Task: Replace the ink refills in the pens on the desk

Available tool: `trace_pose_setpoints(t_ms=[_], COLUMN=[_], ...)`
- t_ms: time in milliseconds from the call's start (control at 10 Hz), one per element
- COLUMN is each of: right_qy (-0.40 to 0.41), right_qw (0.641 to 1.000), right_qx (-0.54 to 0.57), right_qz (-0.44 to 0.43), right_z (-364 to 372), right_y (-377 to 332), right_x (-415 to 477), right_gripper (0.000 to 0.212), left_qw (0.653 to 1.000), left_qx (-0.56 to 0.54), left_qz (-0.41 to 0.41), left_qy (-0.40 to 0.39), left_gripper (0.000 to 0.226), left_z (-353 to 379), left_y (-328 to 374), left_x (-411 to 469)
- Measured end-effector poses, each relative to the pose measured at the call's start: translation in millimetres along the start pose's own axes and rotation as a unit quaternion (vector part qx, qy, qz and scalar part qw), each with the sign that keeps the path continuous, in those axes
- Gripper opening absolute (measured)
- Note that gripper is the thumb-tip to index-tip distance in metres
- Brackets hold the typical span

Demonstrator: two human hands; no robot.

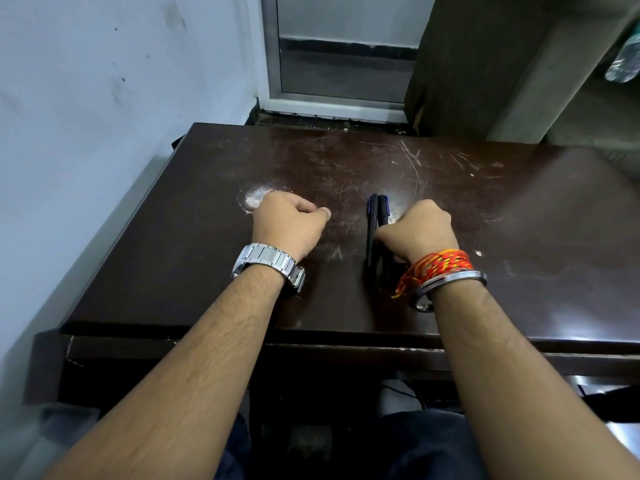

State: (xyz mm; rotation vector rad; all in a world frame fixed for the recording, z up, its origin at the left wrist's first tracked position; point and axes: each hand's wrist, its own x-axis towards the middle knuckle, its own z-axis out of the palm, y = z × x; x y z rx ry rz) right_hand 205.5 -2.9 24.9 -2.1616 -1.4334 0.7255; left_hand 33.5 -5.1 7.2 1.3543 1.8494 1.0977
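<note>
My right hand (420, 230) grips the pens (375, 220), thumb across them, as they lie side by side on the desk (519, 202), long axes pointing away from me; my left hand (287, 220), fisted and empty, rests well left of them.

A pale wall (86, 98) with dark marks runs along the left. At the back stands a grey metal-framed glass panel (343, 46), with a brown wooden cabinet (467, 64) to its right. A clear plastic bottle (623, 60) shows at the far right edge.
</note>
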Motion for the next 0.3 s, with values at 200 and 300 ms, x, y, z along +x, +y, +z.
trace_pose_setpoints(t_ms=[200,300], right_qy=[0.005,0.053], right_qw=[1.0,0.998], right_qx=[0.008,0.01], right_qz=[-0.004,-0.029], right_z=[-0.2,0.1], right_y=[1.8,0.1], right_x=[0.5,-0.1], right_gripper=[0.019,0.026], left_qw=[1.0,1.0], left_qx=[0.006,0.007], left_qz=[0.001,0.004], left_qy=[-0.014,-0.006], left_gripper=[0.016,0.016], left_z=[-0.1,1.5], left_y=[0.4,1.8], left_x=[-1.8,-2.3])
